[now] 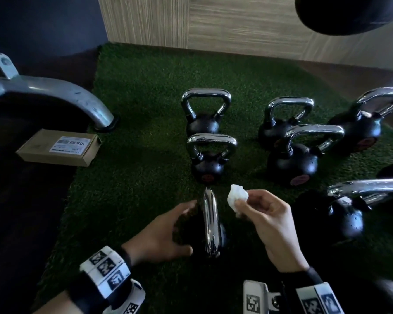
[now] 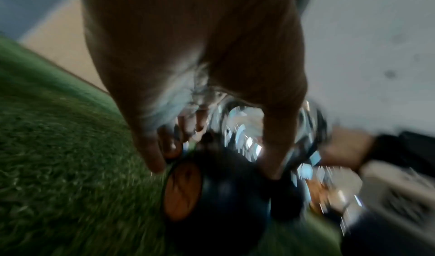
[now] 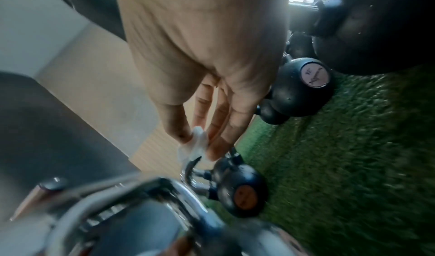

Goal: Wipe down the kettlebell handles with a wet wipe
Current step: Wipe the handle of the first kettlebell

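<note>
1. We stand over a green turf mat (image 1: 134, 109) with several black kettlebells on it. The nearest kettlebell (image 1: 220, 239) is right below us, between our two hands.
2. Our left hand (image 1: 163, 232) is curled around the dark ball of this kettlebell from the left side; it seems to steady it. The left wrist view is blurred, so we cannot tell how firmly it grips.
3. Our right hand (image 1: 268, 225) pinches a crumpled white wet wipe (image 1: 237, 197) between the thumb and the fingertips. The wipe hangs in the air and does not touch metal.
4. The chrome handle (image 1: 210, 223) is seen edge-on. Its long axis runs away from us, from near to far. It lies just beside the wipe, to the left and a little lower.
5. We judge that the right hand is the nearer one for wiping. It needs a short move to the left and down, then strokes along this near-to-far line.
6. The other kettlebells, for example the small one (image 1: 208, 164) just beyond, wait farther on the mat. A cardboard box (image 1: 59, 147) lies at the left.
</note>
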Demonstrator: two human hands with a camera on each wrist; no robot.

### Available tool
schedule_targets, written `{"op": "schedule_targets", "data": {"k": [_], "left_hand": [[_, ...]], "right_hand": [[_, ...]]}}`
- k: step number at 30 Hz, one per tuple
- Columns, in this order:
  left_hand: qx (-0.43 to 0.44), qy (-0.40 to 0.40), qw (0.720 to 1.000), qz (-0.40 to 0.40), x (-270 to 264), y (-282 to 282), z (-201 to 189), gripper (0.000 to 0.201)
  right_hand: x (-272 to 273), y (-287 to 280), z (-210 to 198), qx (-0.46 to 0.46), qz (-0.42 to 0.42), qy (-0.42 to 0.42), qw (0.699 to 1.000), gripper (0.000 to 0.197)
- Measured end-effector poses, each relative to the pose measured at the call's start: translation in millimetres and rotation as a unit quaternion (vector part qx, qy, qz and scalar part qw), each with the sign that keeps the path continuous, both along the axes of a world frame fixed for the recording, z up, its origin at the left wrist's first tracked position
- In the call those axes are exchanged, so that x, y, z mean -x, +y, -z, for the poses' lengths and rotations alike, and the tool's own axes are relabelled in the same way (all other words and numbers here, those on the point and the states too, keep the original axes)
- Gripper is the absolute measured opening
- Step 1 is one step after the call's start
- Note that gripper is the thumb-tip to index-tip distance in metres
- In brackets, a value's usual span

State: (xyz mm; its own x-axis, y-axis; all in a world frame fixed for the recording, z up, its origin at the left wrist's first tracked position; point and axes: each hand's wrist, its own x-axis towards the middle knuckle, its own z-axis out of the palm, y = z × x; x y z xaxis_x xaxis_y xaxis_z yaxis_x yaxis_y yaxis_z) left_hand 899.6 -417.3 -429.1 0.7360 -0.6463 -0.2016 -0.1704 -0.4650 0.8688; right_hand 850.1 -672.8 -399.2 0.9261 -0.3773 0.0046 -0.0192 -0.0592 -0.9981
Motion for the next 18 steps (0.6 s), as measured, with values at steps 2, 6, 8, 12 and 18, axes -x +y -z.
{"op": "schedule_targets", "data": {"k": [2,6,8,12,18], "left_hand": [[-0.039,-0.076,0.995,0.052,0,-14,25,0.128],[-0.082,-0.169,0.982,-0.006,12,-50,56,0.150],[-0.048,-0.228,0.972,-0.023,14,-55,56,0.132],[-0.025,-0.247,0.969,-0.013,10,-50,53,0.122],[0.027,-0.236,0.971,0.011,5,-42,48,0.120]], "right_hand": [[-10,-2,25,0.042,-0.005,0.058,0.997,0.022],[-23,12,56,0.067,-0.047,0.119,0.989,0.019],[-27,15,58,0.086,-0.066,0.122,0.987,0.016],[-32,15,56,0.126,-0.086,0.095,0.984,0.018],[-29,12,51,0.047,-0.100,0.088,0.990,0.019]]}}
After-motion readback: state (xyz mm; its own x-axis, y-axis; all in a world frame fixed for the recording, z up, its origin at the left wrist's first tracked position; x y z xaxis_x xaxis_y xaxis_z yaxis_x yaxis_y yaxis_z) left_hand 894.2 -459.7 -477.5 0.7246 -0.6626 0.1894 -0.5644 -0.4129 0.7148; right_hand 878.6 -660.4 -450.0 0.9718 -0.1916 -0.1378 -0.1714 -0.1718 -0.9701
